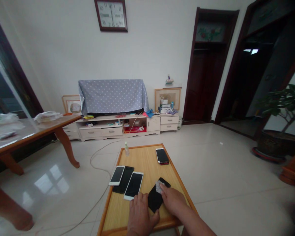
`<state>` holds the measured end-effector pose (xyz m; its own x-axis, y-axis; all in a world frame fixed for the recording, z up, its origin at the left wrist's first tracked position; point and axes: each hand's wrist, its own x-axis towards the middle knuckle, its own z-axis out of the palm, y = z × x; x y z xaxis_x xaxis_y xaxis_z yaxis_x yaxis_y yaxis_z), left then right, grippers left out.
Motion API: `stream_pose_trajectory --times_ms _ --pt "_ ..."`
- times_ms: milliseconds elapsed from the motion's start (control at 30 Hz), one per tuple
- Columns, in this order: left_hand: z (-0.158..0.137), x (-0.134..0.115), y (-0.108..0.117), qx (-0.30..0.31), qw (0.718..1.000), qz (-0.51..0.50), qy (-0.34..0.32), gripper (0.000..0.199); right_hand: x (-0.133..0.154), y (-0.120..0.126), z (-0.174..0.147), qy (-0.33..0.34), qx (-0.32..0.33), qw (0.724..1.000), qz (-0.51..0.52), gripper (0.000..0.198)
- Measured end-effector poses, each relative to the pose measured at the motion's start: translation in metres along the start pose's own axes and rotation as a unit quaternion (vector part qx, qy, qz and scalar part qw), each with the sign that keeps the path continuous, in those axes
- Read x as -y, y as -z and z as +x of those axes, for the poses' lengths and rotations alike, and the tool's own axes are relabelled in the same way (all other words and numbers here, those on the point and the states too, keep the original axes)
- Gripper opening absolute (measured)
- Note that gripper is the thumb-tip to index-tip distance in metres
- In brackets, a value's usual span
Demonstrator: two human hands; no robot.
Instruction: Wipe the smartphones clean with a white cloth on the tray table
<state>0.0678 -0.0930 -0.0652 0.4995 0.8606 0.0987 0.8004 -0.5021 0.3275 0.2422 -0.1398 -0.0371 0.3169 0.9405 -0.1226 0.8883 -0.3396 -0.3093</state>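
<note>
The right hand (174, 199) pinches a wad (159, 186) against the phone (154, 199) at the table's (144, 155) near end; the left hand (140, 214) grips its edge. Hard rubbing could make it slip, perhaps knocking the nearby white phone (134, 185).

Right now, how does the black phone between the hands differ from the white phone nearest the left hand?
The black phone is dark right to its edges, while the white phone has a pale border around a dark screen. The right hand holds a crumpled whitish wad against the black phone; the white phone has no wad on it. Both slant with their far ends toward the right.
</note>
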Motion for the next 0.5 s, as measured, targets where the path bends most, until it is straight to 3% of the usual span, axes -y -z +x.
stream_pose_trajectory --times_ms 100,267,433,500 --pt "0.000 0.001 -0.001 -0.002 1.000 0.000 -0.004 0.060 0.000 0.001 0.004 -0.019 -0.001 1.000 0.003 0.049" --pt "0.002 0.002 -0.004 0.008 1.000 -0.003 -0.011 0.056 0.012 -0.009 0.000 0.079 0.016 0.997 0.017 0.045" --pt "0.003 0.003 -0.008 0.003 1.000 0.011 0.001 0.064 -0.001 0.000 0.018 -0.036 -0.004 0.999 0.016 0.050" --pt "0.004 0.002 -0.007 0.010 1.000 0.015 0.003 0.064 -0.001 -0.001 0.020 -0.040 -0.010 0.999 0.013 0.050"
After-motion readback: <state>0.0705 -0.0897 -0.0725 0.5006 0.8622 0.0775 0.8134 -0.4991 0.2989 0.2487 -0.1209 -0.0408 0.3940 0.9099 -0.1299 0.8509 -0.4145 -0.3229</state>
